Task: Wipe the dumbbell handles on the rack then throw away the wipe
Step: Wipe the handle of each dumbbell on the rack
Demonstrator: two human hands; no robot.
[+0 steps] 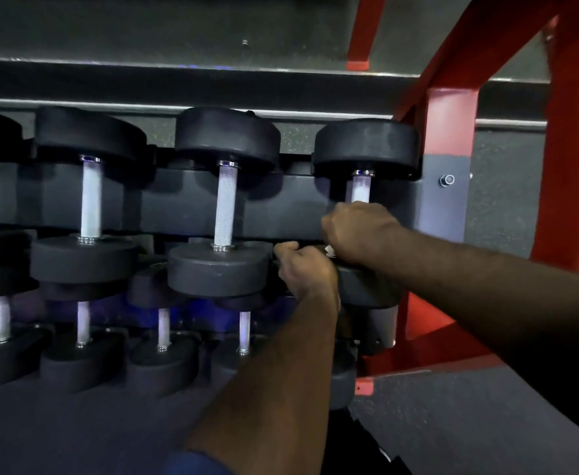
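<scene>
The rightmost dumbbell on the upper tier has a silver handle (pixel 361 188) and a black far head (pixel 367 145). My right hand (pixel 356 231) grips the lower part of that handle. A small white bit of the wipe (pixel 329 250) sticks out under its fingers. My left hand (pixel 303 269) is curled round the edge of the same dumbbell's near head (pixel 367 286), just left of and below the right hand. Two more upper-tier dumbbells show bare handles, one in the middle (pixel 225 205) and one to the left (pixel 91 197).
A lower tier holds several smaller dumbbells (pixel 163 337) under my left forearm. The dark rack rail (pixel 178 207) runs across behind the handles. A red steel frame (pixel 451 138) stands close on the right, with grey floor (pixel 452 423) below it.
</scene>
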